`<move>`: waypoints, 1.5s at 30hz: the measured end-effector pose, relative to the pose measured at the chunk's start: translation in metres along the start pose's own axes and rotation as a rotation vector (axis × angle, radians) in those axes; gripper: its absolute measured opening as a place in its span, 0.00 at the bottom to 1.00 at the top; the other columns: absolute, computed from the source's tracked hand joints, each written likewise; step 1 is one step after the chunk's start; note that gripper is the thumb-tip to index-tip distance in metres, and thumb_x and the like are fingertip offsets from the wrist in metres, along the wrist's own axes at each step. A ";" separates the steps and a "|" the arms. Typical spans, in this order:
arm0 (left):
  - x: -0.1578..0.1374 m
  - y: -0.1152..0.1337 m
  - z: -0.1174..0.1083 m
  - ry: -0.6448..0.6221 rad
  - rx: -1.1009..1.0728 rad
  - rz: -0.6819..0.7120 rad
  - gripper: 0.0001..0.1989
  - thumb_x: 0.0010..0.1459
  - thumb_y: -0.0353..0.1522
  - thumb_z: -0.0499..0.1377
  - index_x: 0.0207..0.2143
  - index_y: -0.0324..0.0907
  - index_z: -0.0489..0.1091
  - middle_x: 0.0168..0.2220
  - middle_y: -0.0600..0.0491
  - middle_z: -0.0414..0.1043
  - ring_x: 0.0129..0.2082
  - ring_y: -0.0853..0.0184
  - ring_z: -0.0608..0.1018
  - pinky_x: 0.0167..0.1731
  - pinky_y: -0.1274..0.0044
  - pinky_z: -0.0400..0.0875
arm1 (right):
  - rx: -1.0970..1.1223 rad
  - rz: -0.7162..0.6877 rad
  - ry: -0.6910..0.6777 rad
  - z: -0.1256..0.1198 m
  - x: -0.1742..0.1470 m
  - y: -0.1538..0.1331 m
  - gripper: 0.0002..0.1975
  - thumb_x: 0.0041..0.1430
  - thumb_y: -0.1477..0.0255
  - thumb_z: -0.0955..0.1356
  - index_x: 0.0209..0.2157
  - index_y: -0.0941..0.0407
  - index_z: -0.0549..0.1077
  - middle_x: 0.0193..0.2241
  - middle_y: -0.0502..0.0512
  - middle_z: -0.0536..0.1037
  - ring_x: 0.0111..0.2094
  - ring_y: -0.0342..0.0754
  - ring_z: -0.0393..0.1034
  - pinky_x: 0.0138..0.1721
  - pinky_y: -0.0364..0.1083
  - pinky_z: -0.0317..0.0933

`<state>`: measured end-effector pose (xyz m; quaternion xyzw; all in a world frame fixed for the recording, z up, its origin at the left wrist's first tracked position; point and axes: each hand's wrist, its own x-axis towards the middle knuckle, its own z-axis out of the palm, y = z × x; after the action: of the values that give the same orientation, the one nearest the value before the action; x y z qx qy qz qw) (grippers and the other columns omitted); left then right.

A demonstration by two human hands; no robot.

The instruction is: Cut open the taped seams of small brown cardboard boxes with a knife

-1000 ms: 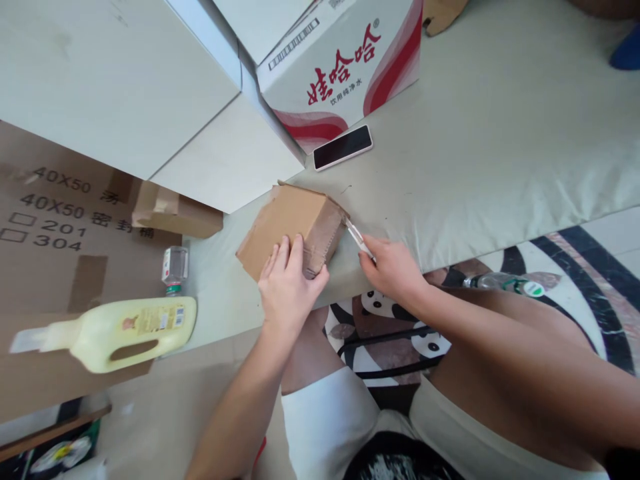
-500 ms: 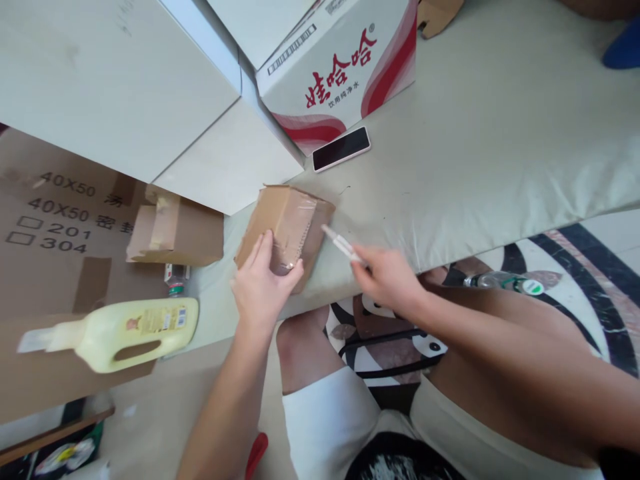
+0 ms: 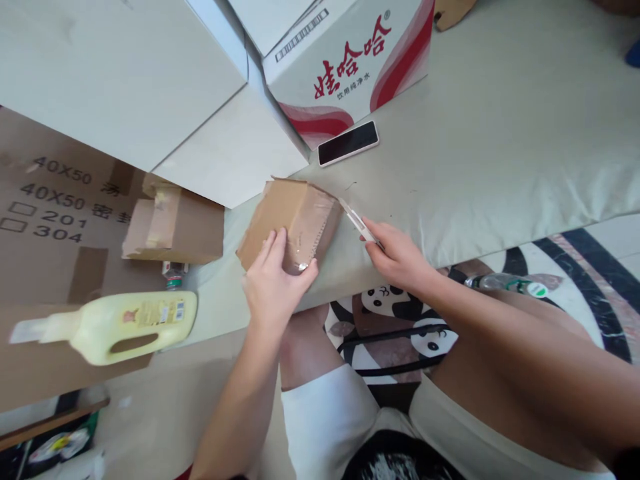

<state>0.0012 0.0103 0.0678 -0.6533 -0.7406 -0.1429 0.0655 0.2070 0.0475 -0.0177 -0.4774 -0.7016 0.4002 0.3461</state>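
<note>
Gripping slim white cutter in right hand at three o'clock of small brown cardboard box clasped by left hand.

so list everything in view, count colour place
small box: one, brown, centre
cutter: one, white, in right grip
phone: one, black, beside printed carton
printed carton: one, white and red, top
pale boxes: uncounted, white, upper left
second small box: one, brown, left
large carton: one, brown, far left
jug: one, yellow, lower left
small bottle: one, clear, beside jug
other bottle: one, clear, right
covering: one, pale greyish, under small box
panda pattern: one, black and white, lower centre
cardboard piece: one, brown, top right
unclear thing: one, blue, right edge
clutter: uncounted, mixed, lower left
shorts: one, white, bottom centre
legs: two, bare, lower centre
left grip: one, bare, on small box
right grip: one, bare, around cutter
</note>
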 end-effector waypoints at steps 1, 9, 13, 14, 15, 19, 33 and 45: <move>-0.001 0.002 0.002 -0.001 -0.003 0.003 0.35 0.48 0.40 0.66 0.60 0.40 0.72 0.62 0.42 0.72 0.60 0.48 0.77 0.60 0.59 0.72 | 0.020 0.003 0.016 -0.001 0.000 0.000 0.16 0.63 0.74 0.58 0.46 0.57 0.73 0.36 0.61 0.75 0.39 0.55 0.70 0.41 0.51 0.62; 0.001 0.015 0.008 0.018 -0.065 -0.055 0.32 0.48 0.40 0.66 0.55 0.38 0.76 0.58 0.40 0.76 0.59 0.46 0.78 0.60 0.57 0.73 | 0.086 0.058 0.034 0.000 0.001 0.000 0.16 0.61 0.76 0.59 0.46 0.55 0.73 0.39 0.60 0.78 0.41 0.55 0.71 0.42 0.51 0.62; 0.002 0.019 0.009 -0.023 -0.151 -0.102 0.24 0.49 0.42 0.65 0.47 0.41 0.81 0.46 0.46 0.84 0.49 0.52 0.84 0.54 0.63 0.77 | 0.052 0.093 -0.014 0.003 0.002 0.001 0.16 0.61 0.76 0.58 0.44 0.56 0.74 0.38 0.61 0.78 0.40 0.55 0.71 0.41 0.50 0.62; 0.002 0.019 0.009 -0.022 -0.163 -0.095 0.23 0.49 0.42 0.65 0.46 0.42 0.82 0.45 0.47 0.84 0.49 0.52 0.84 0.54 0.64 0.77 | 0.041 0.098 -0.028 0.004 0.003 0.001 0.16 0.62 0.75 0.58 0.44 0.56 0.74 0.38 0.61 0.78 0.40 0.55 0.71 0.40 0.50 0.62; 0.002 0.019 0.008 -0.016 -0.170 -0.088 0.22 0.48 0.41 0.64 0.44 0.42 0.82 0.45 0.47 0.84 0.48 0.53 0.84 0.53 0.64 0.77 | 0.032 0.103 -0.039 0.004 0.003 0.001 0.16 0.62 0.75 0.58 0.45 0.56 0.74 0.38 0.61 0.78 0.40 0.55 0.71 0.41 0.50 0.62; 0.007 0.010 -0.006 -0.089 -0.221 -0.052 0.16 0.53 0.41 0.61 0.36 0.42 0.83 0.36 0.50 0.85 0.38 0.59 0.85 0.44 0.70 0.78 | -0.043 0.142 -0.051 0.001 0.005 0.005 0.22 0.62 0.75 0.58 0.53 0.58 0.74 0.38 0.62 0.77 0.41 0.56 0.72 0.43 0.52 0.64; 0.036 -0.040 -0.051 0.546 -1.026 -0.455 0.11 0.44 0.35 0.67 0.25 0.39 0.69 0.22 0.59 0.69 0.26 0.72 0.72 0.31 0.78 0.74 | -0.189 0.283 0.141 -0.021 0.010 0.020 0.34 0.62 0.74 0.57 0.70 0.56 0.59 0.53 0.68 0.73 0.47 0.61 0.72 0.47 0.58 0.68; 0.018 -0.084 0.022 0.054 -1.133 -0.744 0.16 0.45 0.38 0.70 0.34 0.41 0.74 0.31 0.53 0.79 0.29 0.69 0.80 0.30 0.81 0.75 | -0.042 -0.005 0.073 -0.014 0.006 0.023 0.23 0.60 0.71 0.63 0.55 0.55 0.78 0.58 0.64 0.75 0.58 0.63 0.70 0.60 0.64 0.63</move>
<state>-0.0824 0.0247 0.0417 -0.2846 -0.7250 -0.5383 -0.3219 0.2262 0.0618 -0.0310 -0.4972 -0.6979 0.3667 0.3622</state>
